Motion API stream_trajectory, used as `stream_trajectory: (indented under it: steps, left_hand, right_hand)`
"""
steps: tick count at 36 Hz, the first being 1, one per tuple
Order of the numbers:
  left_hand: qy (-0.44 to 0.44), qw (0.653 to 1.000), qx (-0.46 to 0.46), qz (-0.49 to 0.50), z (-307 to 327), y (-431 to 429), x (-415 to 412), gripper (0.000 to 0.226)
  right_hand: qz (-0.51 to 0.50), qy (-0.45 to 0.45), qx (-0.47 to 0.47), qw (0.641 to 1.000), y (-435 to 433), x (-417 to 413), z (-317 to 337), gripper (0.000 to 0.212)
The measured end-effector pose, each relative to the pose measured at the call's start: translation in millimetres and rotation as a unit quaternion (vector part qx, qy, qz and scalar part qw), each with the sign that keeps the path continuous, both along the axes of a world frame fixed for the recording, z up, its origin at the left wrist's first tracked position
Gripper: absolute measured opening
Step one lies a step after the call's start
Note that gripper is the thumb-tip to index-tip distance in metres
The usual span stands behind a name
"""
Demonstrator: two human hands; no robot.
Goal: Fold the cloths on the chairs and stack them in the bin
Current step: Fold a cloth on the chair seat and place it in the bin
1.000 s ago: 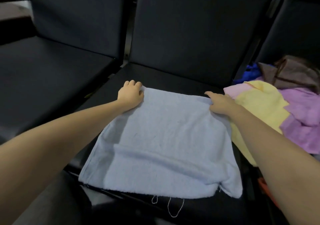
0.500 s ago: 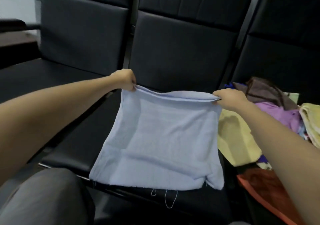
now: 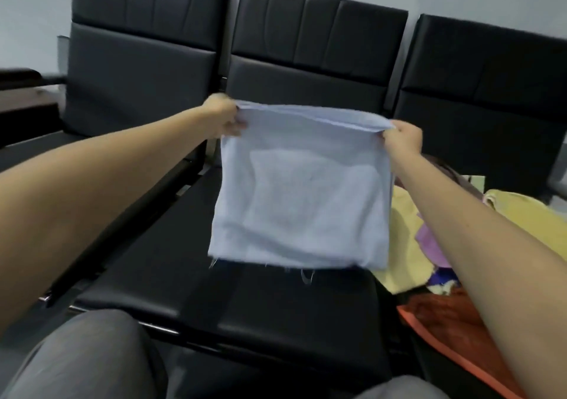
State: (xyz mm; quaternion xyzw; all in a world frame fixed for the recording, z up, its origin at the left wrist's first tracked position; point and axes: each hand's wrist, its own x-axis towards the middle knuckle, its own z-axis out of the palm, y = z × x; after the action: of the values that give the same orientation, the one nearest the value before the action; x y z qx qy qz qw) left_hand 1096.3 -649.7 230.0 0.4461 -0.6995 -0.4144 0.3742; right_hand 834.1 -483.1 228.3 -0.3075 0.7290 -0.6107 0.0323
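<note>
A light blue cloth (image 3: pixel 302 202) hangs in the air over the middle black chair seat (image 3: pixel 233 303), folded double with two edges together at the top. My left hand (image 3: pixel 225 119) pinches its top left corner. My right hand (image 3: pixel 402 140) pinches its top right corner. Loose threads dangle from the cloth's bottom edge, which is off the seat. A pile of unfolded cloths (image 3: pixel 408 239), yellow, purple and brown, lies on the right chair behind my right arm. No bin is recognisable in view.
Three black padded chairs stand in a row against a pale wall; the left chair seat (image 3: pixel 36 150) holds nothing. An orange cloth (image 3: pixel 451 322) lies at the lower right. My grey-trousered knees (image 3: pixel 86 358) are at the bottom edge. A dark armrest (image 3: pixel 18 74) is far left.
Both hands have lifted the blue cloth by its far corners off the middle seat, from lying flat to hanging free in the air. The camera has tilted upward.
</note>
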Motion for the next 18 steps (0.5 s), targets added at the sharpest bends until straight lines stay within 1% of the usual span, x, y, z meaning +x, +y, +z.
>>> stream_trajectory:
  steps: [1, 3, 5, 7, 9, 11, 12, 14, 15, 16, 17, 18]
  left_hand:
    - [0.058, 0.997, -0.020, 0.044, 7, -5, -3, 0.017]
    - [0.126, 0.989, -0.058, 0.060, 22, -4, -2, 0.026]
    - [0.146, 0.984, -0.091, 0.054, 33, 4, 7, 0.029]
    - [0.128, 0.984, -0.114, 0.038, 36, 6, 15, 0.028]
    - [0.079, 0.987, -0.139, 0.024, 32, 12, 24, 0.022]
    - [0.017, 0.987, -0.160, 0.012, 25, 18, 34, 0.012]
    - [-0.004, 0.987, -0.162, -0.002, 21, 20, 41, 0.009]
    - [-0.056, 0.986, -0.148, -0.050, 14, 24, 56, 0.011]
    - [-0.104, 0.982, -0.134, -0.080, 11, 24, 64, 0.012]
    - [-0.183, 0.970, -0.124, -0.106, 8, 23, 72, 0.011]
    - [-0.265, 0.949, -0.113, -0.132, 6, 23, 80, 0.010]
    - [-0.337, 0.923, -0.095, -0.161, 3, 22, 86, 0.011]
  right_hand:
    - [-0.006, 0.030, -0.025, 0.999, 0, 2, 5, 0.029]
    - [-0.009, 0.053, -0.060, 0.997, 0, 4, 16, 0.034]
    - [-0.015, 0.067, -0.061, 0.996, 2, 4, 24, 0.036]
    - [-0.019, 0.087, -0.047, 0.995, 4, 1, 26, 0.037]
    - [-0.014, 0.107, -0.012, 0.994, 10, -2, 21, 0.038]
    - [0.009, 0.141, 0.046, 0.989, 24, -4, 14, 0.039]
    - [0.030, 0.163, 0.085, 0.982, 31, -6, 11, 0.038]
    - [0.096, 0.191, 0.173, 0.962, 49, -8, 9, 0.028]
    - [0.131, 0.197, 0.218, 0.947, 56, -8, 9, 0.020]
    - [0.159, 0.198, 0.260, 0.932, 63, -8, 9, 0.013]
    - [0.182, 0.193, 0.295, 0.918, 67, -8, 9, 0.009]
    - [0.208, 0.180, 0.332, 0.902, 71, -7, 7, 0.008]
